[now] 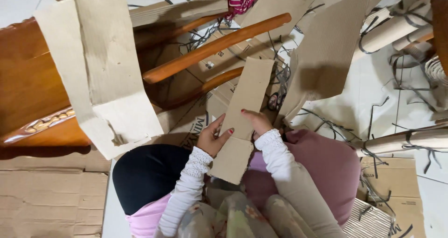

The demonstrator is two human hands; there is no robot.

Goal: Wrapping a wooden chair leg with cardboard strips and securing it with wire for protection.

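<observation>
A long strip of brown corrugated cardboard (246,103) stands tilted in front of me, running from my lap up toward the chair rungs. My left hand (213,136) grips its left edge near the middle, thumb on the front. My right hand (257,122) holds the right edge at the same height, fingers curled over the face. Both wrists wear white knitted cuffs. The strip's lower end (231,161) rests over my patterned clothing.
A wooden chair (28,79) lies on its side at left, its rungs (217,44) crossing the middle. Large cardboard sheets (100,70) hang over it and another sheet (326,47) leans at right. Cardboard rolls (396,28) and dark strips litter the white floor.
</observation>
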